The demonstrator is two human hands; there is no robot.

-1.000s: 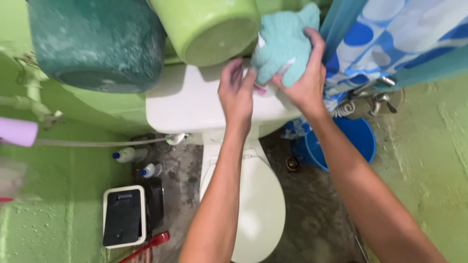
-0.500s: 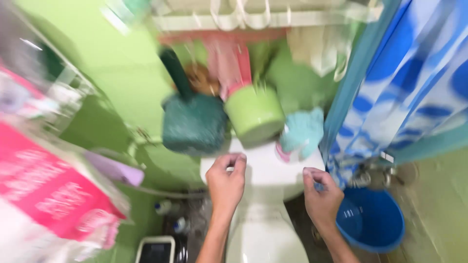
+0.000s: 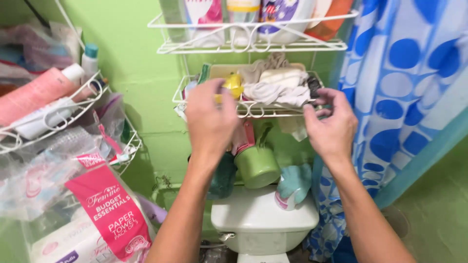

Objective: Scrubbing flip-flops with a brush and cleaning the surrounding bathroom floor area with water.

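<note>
Head view looks at a green bathroom wall where both hands are raised to the lower tier of a white wire rack above the toilet tank. The left hand is up in front of the rack's left end, its back to the camera, fingers curled toward a small yellow item; whether they actually grip it cannot be told, since the hand hides the contact. The right hand sits at the rack's right end, fingers loosely bent and pinching near the wire edge, holding nothing that shows. On that tier lie crumpled pale cloths and a bar-shaped white object, all apparently in place, so the handling of the rack's contents looks barely begun. Below hang a green cup and a dark teal one, and a light blue cloth rests on the tank. A blue-patterned shower curtain hangs to the right.
</note>
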